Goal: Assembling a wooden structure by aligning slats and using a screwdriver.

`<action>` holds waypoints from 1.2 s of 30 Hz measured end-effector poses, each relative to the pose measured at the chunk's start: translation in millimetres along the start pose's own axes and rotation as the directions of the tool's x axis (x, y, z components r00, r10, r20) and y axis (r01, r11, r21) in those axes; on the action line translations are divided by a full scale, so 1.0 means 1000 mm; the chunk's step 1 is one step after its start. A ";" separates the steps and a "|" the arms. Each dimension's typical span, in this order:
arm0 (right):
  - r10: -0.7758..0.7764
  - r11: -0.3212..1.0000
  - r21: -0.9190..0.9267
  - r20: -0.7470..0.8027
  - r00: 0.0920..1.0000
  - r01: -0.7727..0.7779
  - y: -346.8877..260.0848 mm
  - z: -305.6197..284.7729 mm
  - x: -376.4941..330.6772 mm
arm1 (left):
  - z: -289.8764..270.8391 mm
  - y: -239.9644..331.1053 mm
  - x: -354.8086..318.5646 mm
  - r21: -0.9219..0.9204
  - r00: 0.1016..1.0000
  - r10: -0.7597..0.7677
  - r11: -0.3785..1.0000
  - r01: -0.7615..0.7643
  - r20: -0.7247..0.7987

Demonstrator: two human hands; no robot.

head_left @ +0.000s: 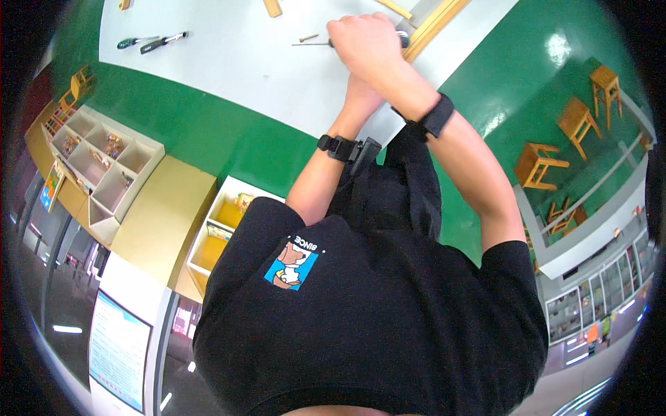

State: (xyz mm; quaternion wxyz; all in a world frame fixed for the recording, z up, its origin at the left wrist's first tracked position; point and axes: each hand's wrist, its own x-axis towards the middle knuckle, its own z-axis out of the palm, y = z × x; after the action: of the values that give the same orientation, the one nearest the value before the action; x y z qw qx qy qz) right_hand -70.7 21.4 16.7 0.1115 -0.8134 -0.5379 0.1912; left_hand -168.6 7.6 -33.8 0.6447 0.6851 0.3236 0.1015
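Note:
My right hand (368,45) is closed in a fist above the white table, lying across my left hand. From its left side a thin metal shaft points left, and a dark rounded handle end shows at its right side; this looks like a screwdriver (404,39). Of my left hand (363,97), only the wrist side shows; its fingers are hidden under the right hand. Just left of the fist lies a brass-coloured screw (309,37). Wooden strips (436,29) run along the table close to the right of my hands.
Two dark-handled screwdrivers (163,43) lie on the white table (229,55) at the left. A short wood piece (272,7) is near the far edge. Wooden stools (538,165) stand on the green floor to the right. Shelf boxes (114,163) and an open bin (208,249) are at left.

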 end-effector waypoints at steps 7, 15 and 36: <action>0.178 0.951 0.262 -0.019 0.984 -0.166 0.010 -0.037 -0.025 | -0.002 0.007 -0.003 -0.063 0.978 -0.210 0.976 0.210 0.007; 0.751 0.427 0.699 0.080 0.656 -0.574 0.090 0.001 -0.084 | 0.005 0.010 -0.002 -0.166 0.933 -0.328 0.922 0.350 0.146; 0.680 0.305 0.790 0.211 0.703 -0.532 0.094 0.018 -0.097 | -0.016 0.033 0.010 0.388 0.988 0.154 0.912 -0.135 -0.019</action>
State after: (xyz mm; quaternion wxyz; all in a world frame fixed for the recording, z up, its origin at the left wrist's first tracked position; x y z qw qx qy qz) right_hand -34.3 -105.6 -17.6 0.4301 -0.8215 -0.0301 0.3731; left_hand -158.9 28.0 -2.6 0.4801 0.8177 0.3013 0.1001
